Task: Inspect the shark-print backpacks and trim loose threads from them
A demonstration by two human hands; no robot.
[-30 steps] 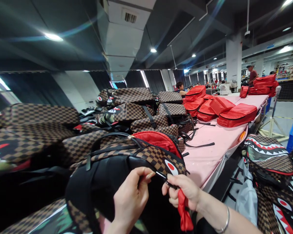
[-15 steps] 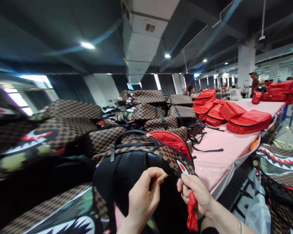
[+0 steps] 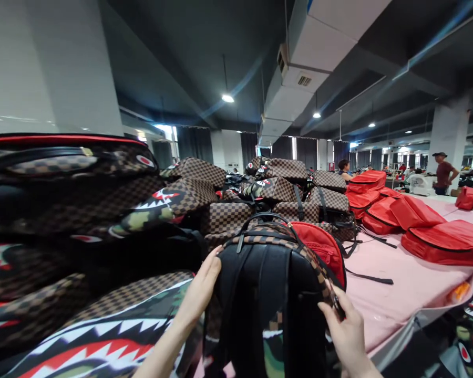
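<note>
Backpack (image 3: 274, 283) stands upright near five o'clock in view, apparently braced against tipping, left hand (image 3: 207, 274) against its ten-o'clock edge, grip unclear, right hand (image 3: 346, 319) narrowed, thumb opposing fingers, on its three-o'clock side.

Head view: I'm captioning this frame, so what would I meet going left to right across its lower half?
Bag printed with jagged teeth, left hand, black-backed backpack, right hand, red bag at the far right of the pink tabletop.
</note>
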